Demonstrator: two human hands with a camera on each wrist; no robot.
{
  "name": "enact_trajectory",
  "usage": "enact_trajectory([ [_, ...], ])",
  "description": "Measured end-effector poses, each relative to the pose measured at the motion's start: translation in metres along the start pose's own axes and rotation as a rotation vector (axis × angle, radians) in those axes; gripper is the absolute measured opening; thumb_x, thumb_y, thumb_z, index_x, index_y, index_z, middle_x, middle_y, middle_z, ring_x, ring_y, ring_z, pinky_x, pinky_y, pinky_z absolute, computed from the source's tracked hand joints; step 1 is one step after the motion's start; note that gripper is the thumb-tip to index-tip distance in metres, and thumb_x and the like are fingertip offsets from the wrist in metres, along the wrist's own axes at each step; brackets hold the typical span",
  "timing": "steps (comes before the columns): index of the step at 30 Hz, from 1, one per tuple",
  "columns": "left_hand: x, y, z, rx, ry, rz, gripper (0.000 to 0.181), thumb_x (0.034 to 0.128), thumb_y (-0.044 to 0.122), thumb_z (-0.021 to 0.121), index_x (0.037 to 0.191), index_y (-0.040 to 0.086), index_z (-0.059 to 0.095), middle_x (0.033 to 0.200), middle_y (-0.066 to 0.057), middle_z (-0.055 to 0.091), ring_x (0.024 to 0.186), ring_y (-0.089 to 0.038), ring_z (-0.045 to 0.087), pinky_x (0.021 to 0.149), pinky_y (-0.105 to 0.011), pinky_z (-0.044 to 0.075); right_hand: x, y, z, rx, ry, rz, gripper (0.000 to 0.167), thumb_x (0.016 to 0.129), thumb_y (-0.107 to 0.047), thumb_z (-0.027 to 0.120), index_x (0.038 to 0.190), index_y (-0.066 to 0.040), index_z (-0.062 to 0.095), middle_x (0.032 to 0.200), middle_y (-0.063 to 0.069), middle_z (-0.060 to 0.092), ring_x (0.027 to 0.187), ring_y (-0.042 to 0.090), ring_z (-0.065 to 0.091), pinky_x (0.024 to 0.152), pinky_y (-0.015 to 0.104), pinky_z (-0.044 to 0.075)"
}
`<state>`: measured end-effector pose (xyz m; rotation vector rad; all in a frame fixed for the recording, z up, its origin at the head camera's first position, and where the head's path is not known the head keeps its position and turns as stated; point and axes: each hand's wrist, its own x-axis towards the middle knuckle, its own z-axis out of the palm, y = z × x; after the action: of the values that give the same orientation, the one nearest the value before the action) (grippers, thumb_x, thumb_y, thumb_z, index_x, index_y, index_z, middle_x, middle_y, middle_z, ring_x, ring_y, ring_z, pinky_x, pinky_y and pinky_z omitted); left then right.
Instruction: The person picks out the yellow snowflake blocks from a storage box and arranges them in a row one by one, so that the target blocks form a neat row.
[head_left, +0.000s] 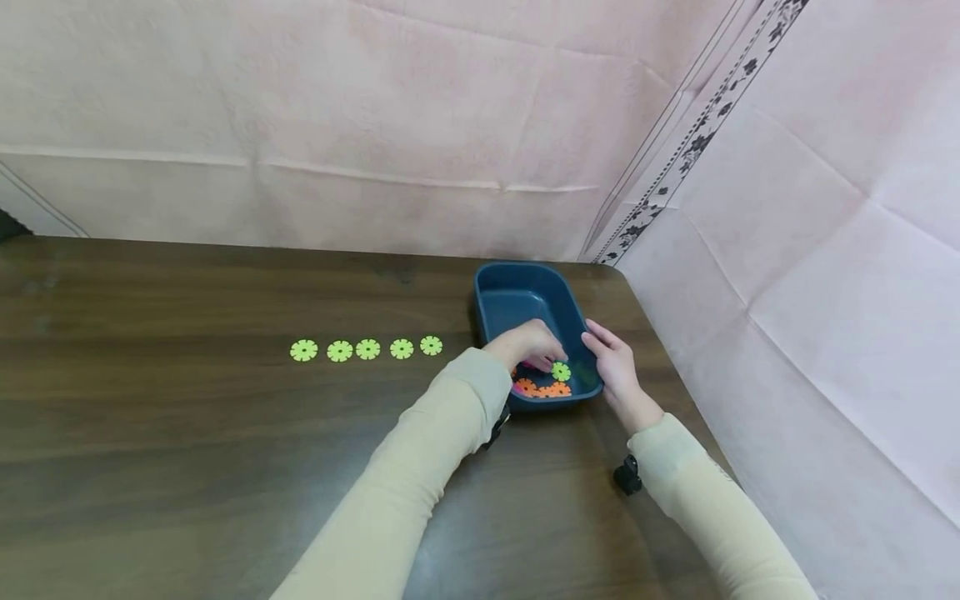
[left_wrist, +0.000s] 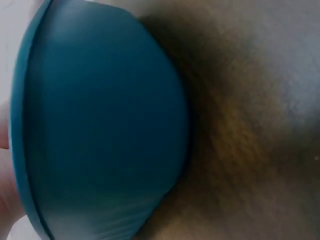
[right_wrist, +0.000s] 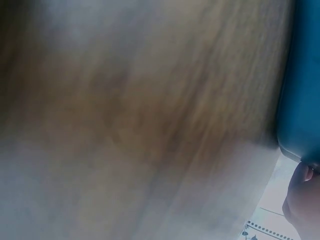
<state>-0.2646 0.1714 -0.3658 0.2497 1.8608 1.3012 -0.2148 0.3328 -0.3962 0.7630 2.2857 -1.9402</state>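
My left hand (head_left: 531, 343) reaches down into a blue plastic tray (head_left: 517, 277), fingers bent toward the pieces inside. A yellow-green flower-shaped piece (head_left: 561, 372) is right at its fingertips; whether they pinch it is unclear. Orange flower-shaped pieces (head_left: 553, 390) lie at the near end of the tray, with bits of pink among them. At the tray's right side, my right hand (head_left: 617, 367) grips the rim. The left wrist view is mostly filled by the tray's outer wall (left_wrist: 105, 120). Part of the right hand (right_wrist: 305, 200) shows at the tray's edge in the right wrist view.
Several yellow-green flower-shaped pieces (head_left: 367, 349) form a row on the brown wooden table (head_left: 187, 467), left of the tray. A pale cloth (head_left: 315, 108) hangs behind the table, and another pale sheet (head_left: 840, 250) runs along its right edge.
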Motion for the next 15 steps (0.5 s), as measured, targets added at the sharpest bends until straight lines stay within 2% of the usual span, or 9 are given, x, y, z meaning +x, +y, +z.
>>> enact_trajectory([
  [4,0.000,-0.003,0.003,0.099,0.008,0.045,0.033,0.0902,0.012,0.061,0.121,0.000,0.058,0.125,-0.013,0.060,0.108,-0.025,0.063,0.096,-0.033,0.050,0.000,-0.001,0.000,0.005,-0.004,0.006,0.049,0.096,-0.031,0.051,0.143,-0.022,0.039,0.152,0.001,0.033,0.138,0.021,0.034,0.116,0.041,0.026],
  [10,0.008,-0.008,0.011,0.313,0.084,0.177,0.032,0.0881,0.012,0.064,0.120,0.005,0.062,0.122,-0.009,0.062,0.100,-0.019,0.062,0.094,-0.034,0.051,0.000,0.001,-0.002,0.009,-0.004,0.005,0.049,0.096,-0.031,0.051,0.143,-0.022,0.039,0.152,0.001,0.032,0.138,0.021,0.034,0.116,0.040,0.027],
  [15,0.014,-0.013,0.013,0.387,0.107,0.227,0.033,0.0857,0.009,0.066,0.118,0.007,0.063,0.120,-0.008,0.061,0.103,-0.019,0.055,0.097,-0.035,0.049,0.000,0.001,-0.001,0.008,-0.006,-0.006,0.049,0.096,-0.031,0.051,0.143,-0.021,0.039,0.152,0.000,0.033,0.138,0.021,0.034,0.115,0.040,0.028],
])
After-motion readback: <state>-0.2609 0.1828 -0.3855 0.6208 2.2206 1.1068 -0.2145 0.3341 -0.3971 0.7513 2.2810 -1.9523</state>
